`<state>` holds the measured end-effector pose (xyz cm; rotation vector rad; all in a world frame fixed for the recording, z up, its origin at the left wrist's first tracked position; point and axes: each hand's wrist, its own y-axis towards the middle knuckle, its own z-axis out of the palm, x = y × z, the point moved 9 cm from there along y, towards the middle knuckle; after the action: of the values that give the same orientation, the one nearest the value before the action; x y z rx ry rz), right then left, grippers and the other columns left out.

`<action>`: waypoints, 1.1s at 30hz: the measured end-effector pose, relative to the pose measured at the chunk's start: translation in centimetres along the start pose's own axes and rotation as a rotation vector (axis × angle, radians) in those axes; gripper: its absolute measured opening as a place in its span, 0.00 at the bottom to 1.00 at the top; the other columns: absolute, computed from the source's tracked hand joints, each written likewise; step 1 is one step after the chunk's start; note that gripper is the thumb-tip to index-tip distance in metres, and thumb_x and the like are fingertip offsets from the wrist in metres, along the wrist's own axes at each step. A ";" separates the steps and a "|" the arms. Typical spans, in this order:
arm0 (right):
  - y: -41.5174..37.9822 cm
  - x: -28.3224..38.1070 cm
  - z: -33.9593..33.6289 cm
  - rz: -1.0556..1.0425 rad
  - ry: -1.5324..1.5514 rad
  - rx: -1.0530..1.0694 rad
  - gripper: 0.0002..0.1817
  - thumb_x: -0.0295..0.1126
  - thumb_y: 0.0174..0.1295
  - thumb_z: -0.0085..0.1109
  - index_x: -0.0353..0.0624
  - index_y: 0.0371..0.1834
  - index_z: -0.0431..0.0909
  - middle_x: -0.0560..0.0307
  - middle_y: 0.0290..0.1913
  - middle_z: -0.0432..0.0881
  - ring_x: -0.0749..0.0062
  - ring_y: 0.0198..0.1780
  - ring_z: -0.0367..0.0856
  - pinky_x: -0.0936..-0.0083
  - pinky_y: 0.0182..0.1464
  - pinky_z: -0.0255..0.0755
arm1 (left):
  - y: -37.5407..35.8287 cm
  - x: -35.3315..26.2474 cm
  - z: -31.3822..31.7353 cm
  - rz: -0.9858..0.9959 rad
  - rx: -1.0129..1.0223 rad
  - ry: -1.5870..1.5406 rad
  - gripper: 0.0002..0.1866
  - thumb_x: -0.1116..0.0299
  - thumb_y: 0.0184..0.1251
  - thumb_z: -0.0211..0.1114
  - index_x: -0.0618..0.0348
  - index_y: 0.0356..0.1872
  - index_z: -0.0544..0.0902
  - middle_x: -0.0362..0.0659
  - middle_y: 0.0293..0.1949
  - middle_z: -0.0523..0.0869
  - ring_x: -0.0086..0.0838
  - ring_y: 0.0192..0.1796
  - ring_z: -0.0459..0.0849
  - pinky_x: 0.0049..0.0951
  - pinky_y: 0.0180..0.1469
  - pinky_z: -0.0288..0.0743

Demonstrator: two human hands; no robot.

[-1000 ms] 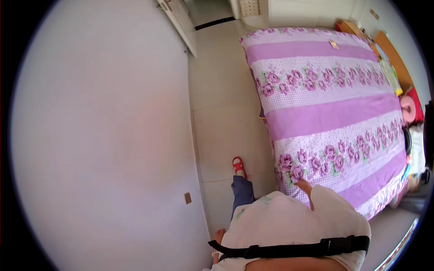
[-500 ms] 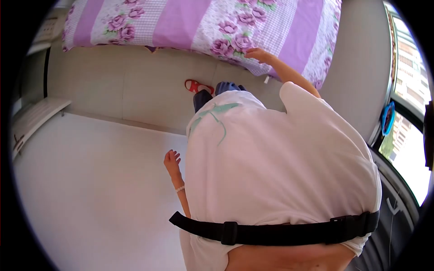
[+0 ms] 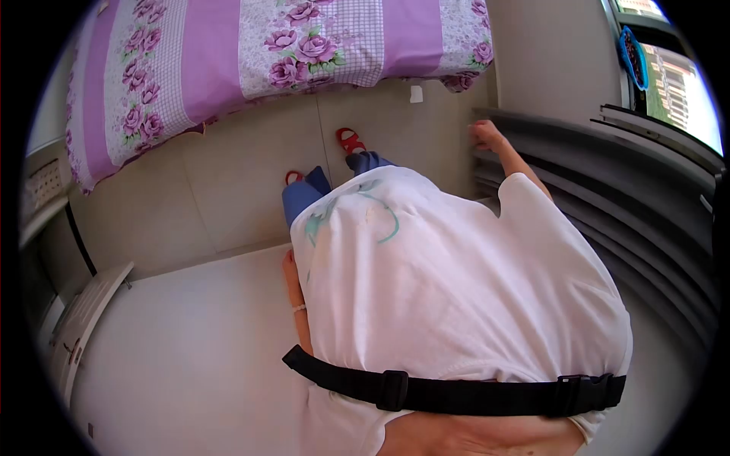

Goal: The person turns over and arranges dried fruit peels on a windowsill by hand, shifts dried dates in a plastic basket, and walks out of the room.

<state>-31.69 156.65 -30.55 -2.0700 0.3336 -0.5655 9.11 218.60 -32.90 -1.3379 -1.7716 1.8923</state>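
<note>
My right hand (image 3: 489,135) hangs out to the right, in front of the dark layered panels (image 3: 563,140). Its fingers look curled in, slightly blurred, and nothing shows in them. Down at my left side is my left hand (image 3: 289,264), half behind my white shirt (image 3: 456,281); its fingers are mostly hidden. A pale bracelet (image 3: 299,308) circles that wrist. Beyond my feet, in red sandals (image 3: 350,140), lies a bed with a purple and white flowered cover (image 3: 312,45). Neither hand touches it.
A small white piece (image 3: 416,93) shows by the cover's lower edge. At the right stands a window (image 3: 677,87) with a blue-rimmed item (image 3: 633,58) beside it. A white door (image 3: 99,311) with a handle is at the left. Pale tiles (image 3: 251,182) meet a white floor (image 3: 190,342).
My body has turned to the right, so the bed now sits further left and the dark panels show. My right hand has left the bed's edge and its fingers have curled. My left hand has slipped partly behind the shirt.
</note>
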 end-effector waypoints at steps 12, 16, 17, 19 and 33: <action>-12.0 -2.8 28.7 0.068 0.016 0.173 0.23 0.45 0.69 0.61 0.42 0.61 0.77 0.51 0.51 0.85 0.61 0.46 0.88 0.61 0.48 0.83 | 4.4 -2.0 -24.1 0.025 -0.214 0.068 0.21 0.54 0.75 0.57 0.60 0.55 0.80 0.47 0.47 0.87 0.36 0.43 0.88 0.37 0.39 0.81; -13.0 3.5 30.2 -0.065 0.071 0.167 0.23 0.46 0.70 0.59 0.41 0.60 0.78 0.51 0.51 0.86 0.64 0.46 0.89 0.63 0.48 0.83 | 4.3 -1.3 -27.2 -0.086 -0.217 0.030 0.20 0.55 0.75 0.57 0.60 0.57 0.78 0.47 0.48 0.86 0.36 0.43 0.88 0.38 0.39 0.82; -13.1 4.3 30.0 -0.072 0.095 0.147 0.22 0.46 0.71 0.59 0.41 0.59 0.78 0.51 0.50 0.86 0.64 0.45 0.89 0.63 0.47 0.83 | 4.3 -0.4 -27.3 -0.136 -0.190 0.054 0.21 0.55 0.75 0.57 0.60 0.57 0.78 0.48 0.48 0.86 0.37 0.43 0.88 0.38 0.39 0.82; -11.9 5.5 29.9 -0.072 0.128 0.145 0.21 0.46 0.72 0.57 0.41 0.58 0.78 0.51 0.49 0.86 0.65 0.43 0.89 0.66 0.42 0.83 | 4.4 -0.5 -26.5 -0.135 -0.152 0.079 0.20 0.55 0.75 0.58 0.60 0.56 0.78 0.47 0.46 0.86 0.36 0.42 0.88 0.37 0.38 0.82; 2.8 31.5 33.2 -0.136 -0.290 0.196 0.12 0.34 0.67 0.54 0.37 0.46 0.77 0.47 0.35 0.84 0.57 0.28 0.85 0.60 0.28 0.78 | 2.4 -13.0 -25.8 0.231 -0.435 -0.162 0.17 0.58 0.71 0.60 0.66 0.39 0.85 0.47 0.31 0.88 0.33 0.33 0.88 0.34 0.36 0.79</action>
<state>12.36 165.20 -39.91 -1.9589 -0.0312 -0.3549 36.02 226.43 -25.41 -1.6322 -2.2992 1.8374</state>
